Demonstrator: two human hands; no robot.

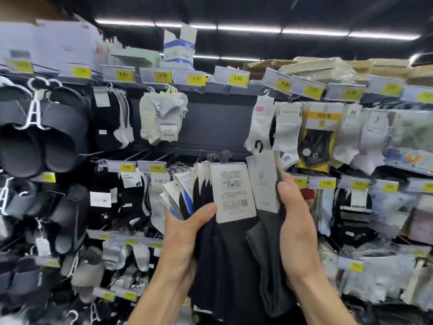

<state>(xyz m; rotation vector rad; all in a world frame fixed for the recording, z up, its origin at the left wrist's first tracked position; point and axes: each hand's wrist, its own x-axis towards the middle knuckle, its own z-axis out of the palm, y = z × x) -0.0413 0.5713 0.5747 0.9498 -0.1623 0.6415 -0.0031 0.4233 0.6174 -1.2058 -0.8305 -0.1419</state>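
A thick bundle of dark sock pairs (225, 249) with white card labels (232, 191) is held up before a shop rack. My left hand (185, 233) grips the bundle from the left, its thumb pressed against the front label's lower corner. My right hand (297, 226) holds one grey sock pair (269, 261) with its own white label (263, 181), its thumb on top, a little apart to the right of the bundle. Plastic hanger hooks (220, 157) stick up from the top of the bundle.
The rack holds hanging white socks (283, 132), a grey-and-cream sock bunch (161, 116), black slippers (39, 137) at left and wrapped goods at right. Yellow price tags (236, 78) line the shelf rails. Bare hook rods (150, 154) jut out above the bundle.
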